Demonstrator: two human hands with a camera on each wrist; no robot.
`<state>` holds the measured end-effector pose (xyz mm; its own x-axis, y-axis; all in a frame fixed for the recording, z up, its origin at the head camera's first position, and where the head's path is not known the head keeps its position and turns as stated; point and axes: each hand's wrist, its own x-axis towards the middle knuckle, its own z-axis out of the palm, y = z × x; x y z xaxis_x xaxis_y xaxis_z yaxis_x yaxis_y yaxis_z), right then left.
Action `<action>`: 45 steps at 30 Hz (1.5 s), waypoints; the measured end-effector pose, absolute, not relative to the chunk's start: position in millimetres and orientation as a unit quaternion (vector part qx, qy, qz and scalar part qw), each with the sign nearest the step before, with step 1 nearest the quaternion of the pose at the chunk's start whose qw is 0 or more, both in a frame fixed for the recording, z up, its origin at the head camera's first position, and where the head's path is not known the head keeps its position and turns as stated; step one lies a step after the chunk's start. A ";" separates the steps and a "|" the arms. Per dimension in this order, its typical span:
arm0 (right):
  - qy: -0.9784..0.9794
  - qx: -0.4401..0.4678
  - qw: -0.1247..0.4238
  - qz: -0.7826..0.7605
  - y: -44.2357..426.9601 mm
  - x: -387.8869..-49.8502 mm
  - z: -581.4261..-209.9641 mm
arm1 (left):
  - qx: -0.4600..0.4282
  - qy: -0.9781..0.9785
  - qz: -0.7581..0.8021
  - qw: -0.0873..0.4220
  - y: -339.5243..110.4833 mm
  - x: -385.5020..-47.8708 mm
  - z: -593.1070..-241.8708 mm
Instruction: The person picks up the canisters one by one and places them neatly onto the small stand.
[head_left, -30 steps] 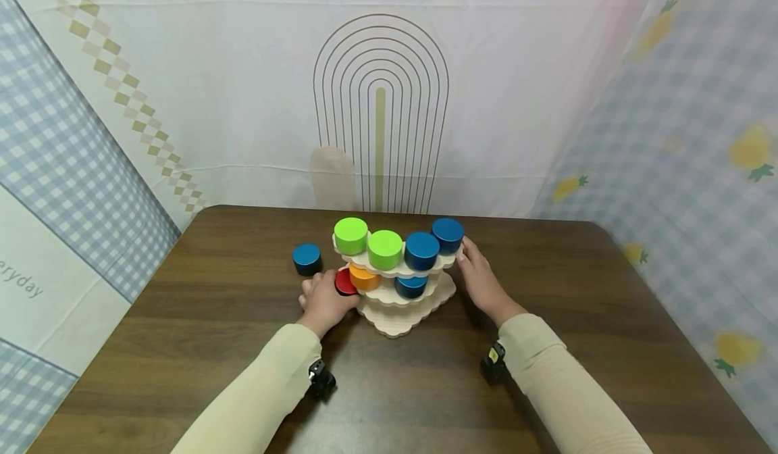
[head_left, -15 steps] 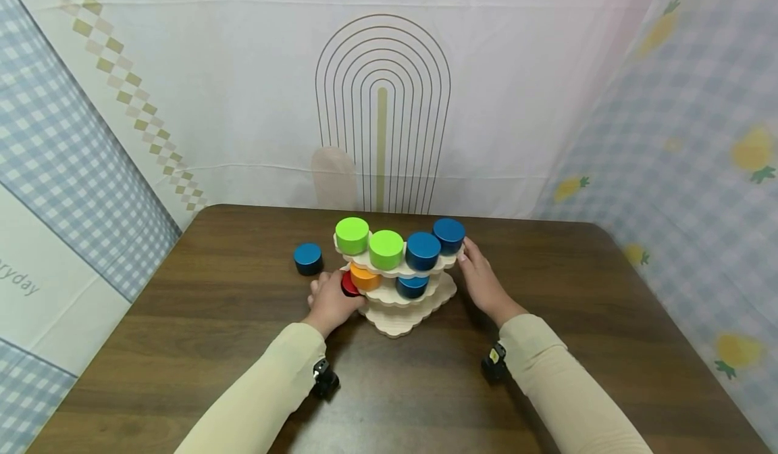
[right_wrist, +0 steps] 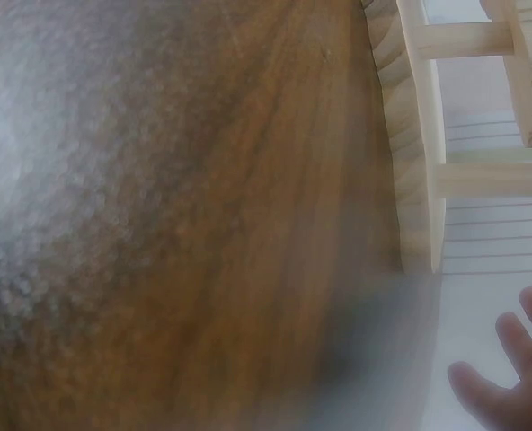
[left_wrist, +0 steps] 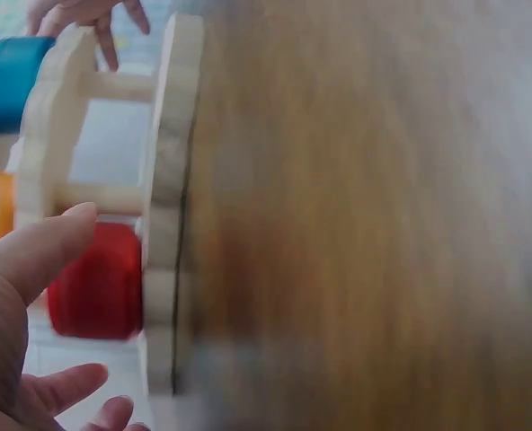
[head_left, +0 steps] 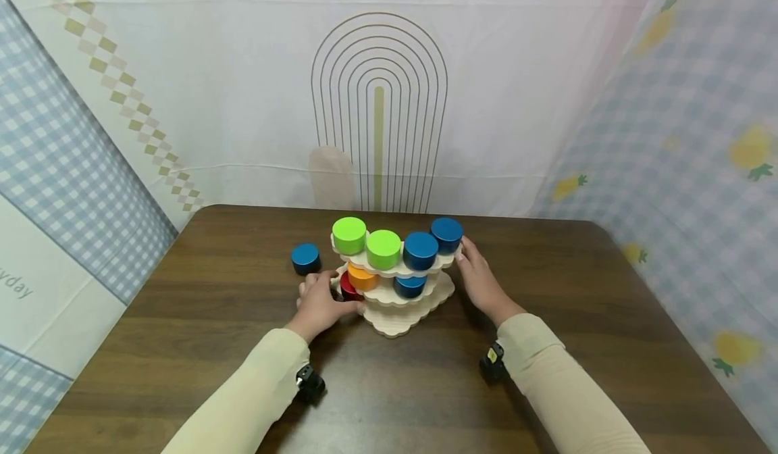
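Observation:
A three-tier wooden stand [head_left: 395, 320] with scalloped edges sits on the table. Its top tier carries two green cylinders [head_left: 383, 249] and two blue cylinders [head_left: 421, 250]. An orange cylinder [head_left: 362, 277] and a blue cylinder [head_left: 409, 286] are on the middle tier. On the bottom tier, at the left, stands a red cylinder [left_wrist: 104, 283]. My left hand [head_left: 319, 303] is around it, thumb and fingers spread apart and not gripping it. At the top tier's right end, my right hand [head_left: 483, 282] rests its fingers by the edge, straight and loose.
Another blue cylinder [head_left: 306, 259] stands alone on the dark wooden table [head_left: 243, 258], left of the stand and just beyond my left hand. A patterned cloth [head_left: 255, 103] hangs behind the table.
My left hand moved right with the red cylinder, set it on the bottom tier, then spread its fingers and drew back left. My right hand stays in place.

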<state>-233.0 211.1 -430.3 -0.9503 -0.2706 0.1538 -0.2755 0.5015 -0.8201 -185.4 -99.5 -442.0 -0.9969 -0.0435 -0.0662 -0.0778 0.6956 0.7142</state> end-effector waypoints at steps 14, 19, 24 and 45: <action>-0.867 0.154 0.002 0.474 209.9 -234.1 -432.2 | -0.048 0.922 0.383 0.017 -136.3 -186.6 -422.1; -0.867 0.148 -0.001 0.476 210.7 -233.4 -432.4 | -0.057 0.921 0.386 -0.002 -142.8 -194.1 -422.0; -0.868 0.147 -0.003 0.474 211.2 -233.1 -431.7 | -0.067 0.917 0.392 -0.041 -147.6 -203.0 -427.6; -0.866 0.146 -0.027 0.478 197.6 -208.5 -389.6 | -0.107 0.907 0.406 -0.032 -165.6 -231.8 -433.5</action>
